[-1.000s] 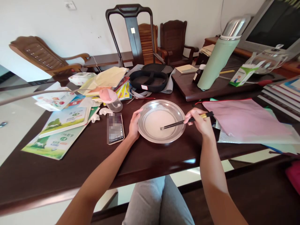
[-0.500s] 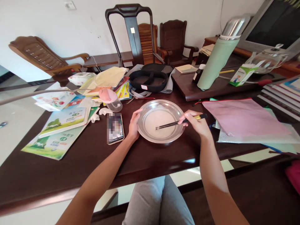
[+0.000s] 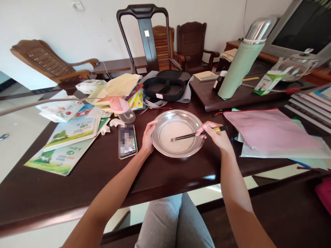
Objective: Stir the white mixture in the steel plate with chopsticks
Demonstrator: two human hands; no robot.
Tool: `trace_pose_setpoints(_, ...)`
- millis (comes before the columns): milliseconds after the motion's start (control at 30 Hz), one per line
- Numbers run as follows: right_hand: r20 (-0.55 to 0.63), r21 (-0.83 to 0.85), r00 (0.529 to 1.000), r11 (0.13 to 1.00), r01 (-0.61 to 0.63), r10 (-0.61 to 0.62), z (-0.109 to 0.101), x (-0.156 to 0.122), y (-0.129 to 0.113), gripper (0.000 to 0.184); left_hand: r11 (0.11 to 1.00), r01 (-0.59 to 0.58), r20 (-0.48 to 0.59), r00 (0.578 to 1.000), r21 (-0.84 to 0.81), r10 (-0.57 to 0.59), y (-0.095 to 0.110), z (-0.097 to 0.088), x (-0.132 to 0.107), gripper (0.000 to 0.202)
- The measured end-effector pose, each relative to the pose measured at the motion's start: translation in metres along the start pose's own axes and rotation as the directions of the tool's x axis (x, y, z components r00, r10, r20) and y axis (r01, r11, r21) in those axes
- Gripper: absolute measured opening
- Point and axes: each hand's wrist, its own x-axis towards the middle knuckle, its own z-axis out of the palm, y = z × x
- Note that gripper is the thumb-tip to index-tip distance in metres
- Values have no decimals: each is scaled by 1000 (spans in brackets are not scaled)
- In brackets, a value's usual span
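A round metal plate with a raised rim rests on the dark table, a whitish layer covering its bottom. My left hand grips the plate's left rim, thumb on top and the other fingers partly hidden. Dark chopsticks with gold-coloured bands near the back end are held in my right hand over the right rim. Their tips lie close together at the white layer near the plate's middle. Left of my left hand lies a phone with a blurred screen.
A pink-lidded clear cup, crumpled tissue and books are on the left. Behind the plate sits an open black case. A pink pouch lies right; a green thermos stands on a raised board.
The chopstick tips have shifted slightly left and up across the white layer, with my right hand moving a little the same way. My left hand keeps its place on the rim.
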Motion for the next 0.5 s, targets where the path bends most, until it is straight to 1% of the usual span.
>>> trace_pose_setpoints(67,-23,-48,1000,999,9,-10,0,1,-1,59,1000,0,2,1000,17,0,0,-1,1,41)
trace_pose_setpoints(100,-59,-58,998,998,15,-18,-2,2,-1,59,1000,-2,3,1000,24,2,-1,-2,1,40)
trace_pose_setpoints(200,-201,-17,979,999,38,-41,-10,1,4,61,999,-7,4,1000,37,7,-1,-4,3,37)
trace_pose_setpoints(233,-226,8,973,999,44,-41,-12,0,5,61,999,-8,2,1000,40,8,-2,-4,3,36)
trace_pose_setpoints(267,-225,29,974,999,45,-37,-13,0,6,61,999,-9,-1,1000,43,9,-2,-4,3,36)
trace_pose_setpoints(300,-198,41,980,998,38,-29,-13,-1,7,61,999,-14,-5,1000,47,14,-2,-5,4,35)
trace_pose_setpoints(367,-96,33,995,999,6,-3,-9,-2,5,62,998,-29,-8,1000,62,30,-2,-5,4,33)
trace_pose_setpoints(433,-18,-5,1000,1000,-17,17,-3,-2,3,62,996,-42,-6,999,73,42,-2,-5,4,31)
trace_pose_setpoints(500,-14,-51,1000,999,-15,14,0,0,1,62,996,-43,-4,999,75,43,-1,-5,4,31)
